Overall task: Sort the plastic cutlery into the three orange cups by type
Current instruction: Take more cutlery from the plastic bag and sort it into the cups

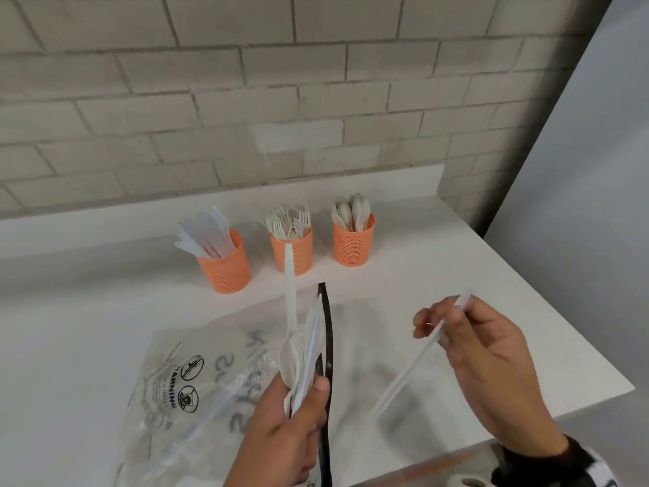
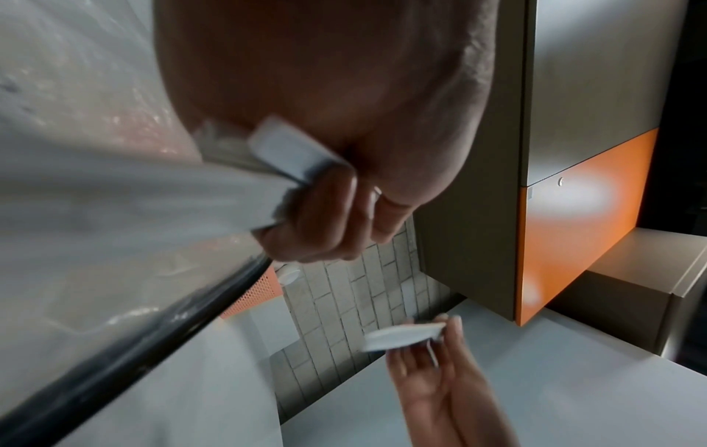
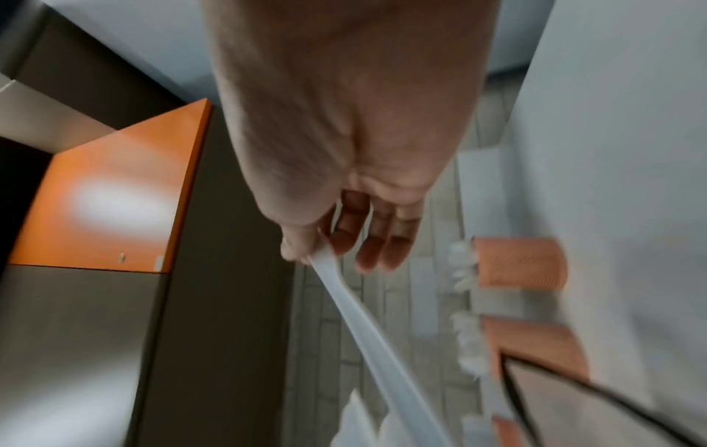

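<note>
Orange mesh cups, 3, in a row at the back of the white counter (image 1: pixel 105 311): knife cup (image 1: pixel 224 267) left, fork cup (image 1: pixel 293 253) middle, spoon cup (image 1: pixel 353 242) right, each filled with white cutlery. Left hand (image 1: pixel 291 427): fingers curled round a bundle of cutlery (image 1: pixel 302 353) and the black-edged mouth of a clear plastic bag (image 1: pixel 182 391). Right hand (image 1: pixel 484 349): thumb and fingertips pinch 1 translucent white piece (image 1: pixel 418 356), blurred, raised above the counter; type unclear.
</note>
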